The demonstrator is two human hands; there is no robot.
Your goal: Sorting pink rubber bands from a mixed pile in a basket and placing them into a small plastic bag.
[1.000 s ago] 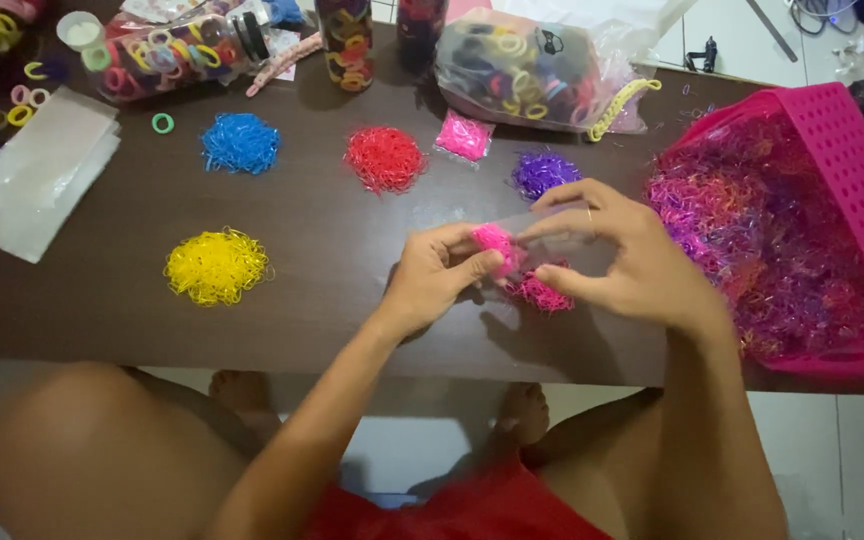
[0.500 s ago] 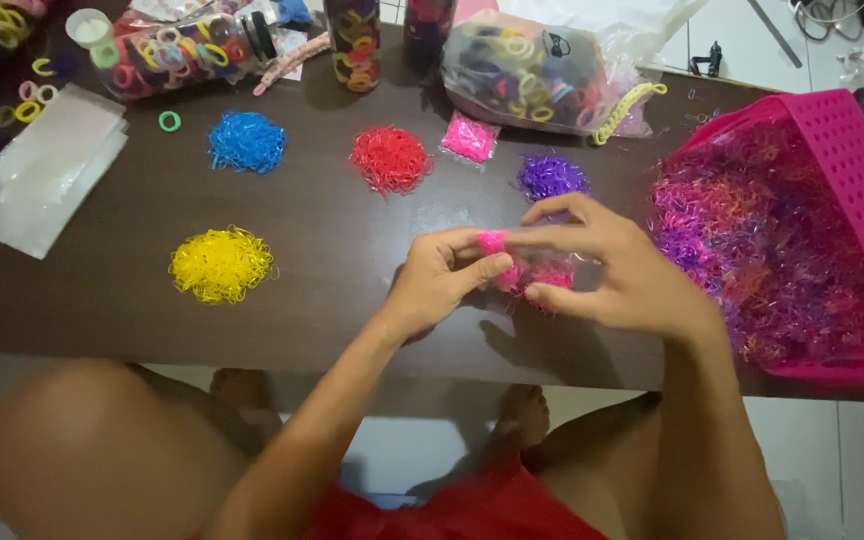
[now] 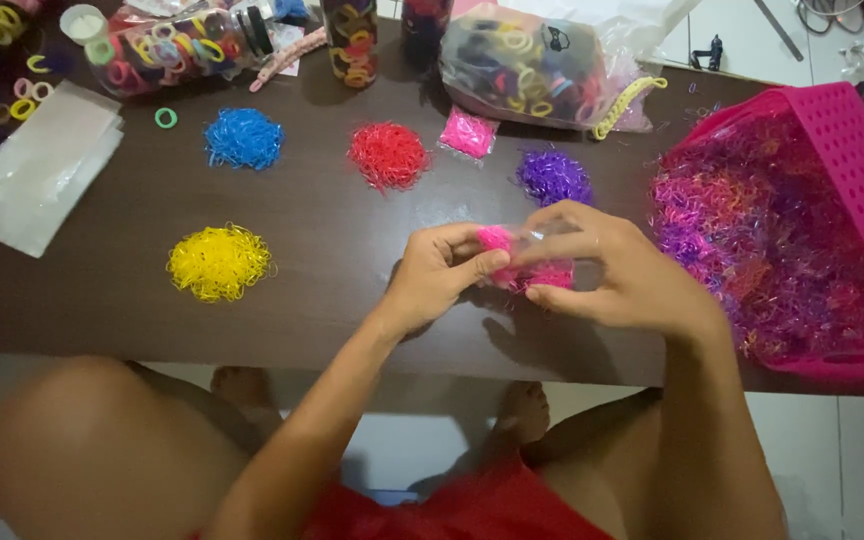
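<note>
Over the brown table, my left hand pinches a small bunch of pink elastic bands. My right hand holds a small clear plastic bag partly filled with pink bands. The two hands meet at the bag's mouth, just above the table's near edge. To the right of my hands stands a pink perforated basket full of mixed pink, purple and orange bands.
Sorted heaps lie on the table: yellow, blue, red, purple. A filled pink packet lies by the red heap. Flat clear bags sit left. Jars and a bag of hair ties line the back.
Both hands stay together at the bag. The left hand's pinch of pink bands has shifted slightly at the bag's mouth. The camera view has drifted a little.
</note>
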